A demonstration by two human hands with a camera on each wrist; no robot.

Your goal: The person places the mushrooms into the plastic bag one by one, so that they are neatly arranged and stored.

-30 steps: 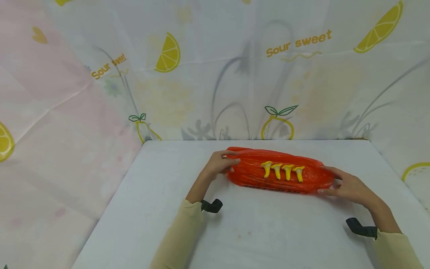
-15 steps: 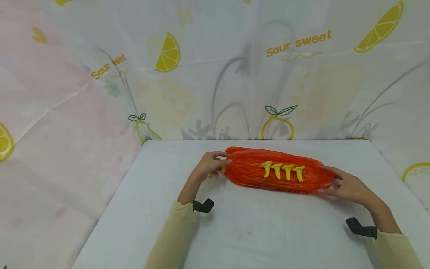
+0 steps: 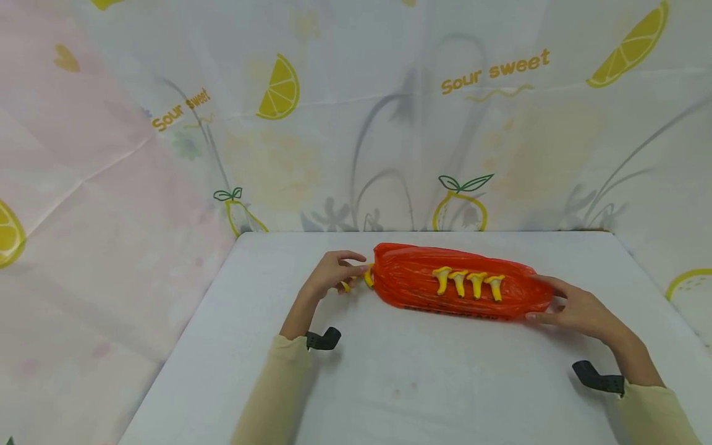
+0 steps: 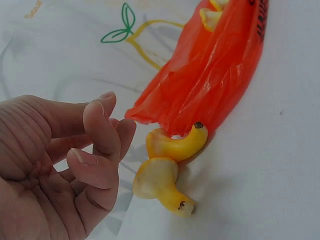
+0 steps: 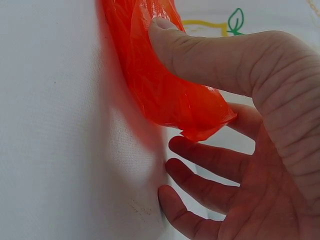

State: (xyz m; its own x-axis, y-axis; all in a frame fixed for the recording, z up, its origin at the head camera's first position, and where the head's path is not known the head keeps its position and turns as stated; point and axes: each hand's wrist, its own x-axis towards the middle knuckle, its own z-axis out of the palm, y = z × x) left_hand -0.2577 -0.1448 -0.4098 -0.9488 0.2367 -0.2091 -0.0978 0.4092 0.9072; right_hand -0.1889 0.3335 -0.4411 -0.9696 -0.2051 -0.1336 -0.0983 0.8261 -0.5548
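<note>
A red plastic bag [image 3: 411, 290] lies lengthwise across the far part of the table, with a row of several yellow chanterelle mushrooms [image 3: 476, 284] on top. My right hand [image 3: 584, 312] grips the bag's right end, thumb in front and index finger behind; the other fingers spread below it in the right wrist view. Just off the bag's left end is my left hand [image 3: 328, 272], fingers loosely bent around nothing. Beside its fingertips, two more mushrooms [image 4: 160, 182] lie at the bag's left end in the left wrist view, one touching the other.
The white table [image 3: 434, 383] ends at the back against a hanging cloth [image 3: 345, 148] printed with lemons. Black camera mounts [image 3: 324, 339] sit on both wrists. Dark lettering runs along the bag's near edge.
My left hand has moved left, off the bag's left end, and yellow mushrooms now show there. My right hand and the row on top have stayed put.
</note>
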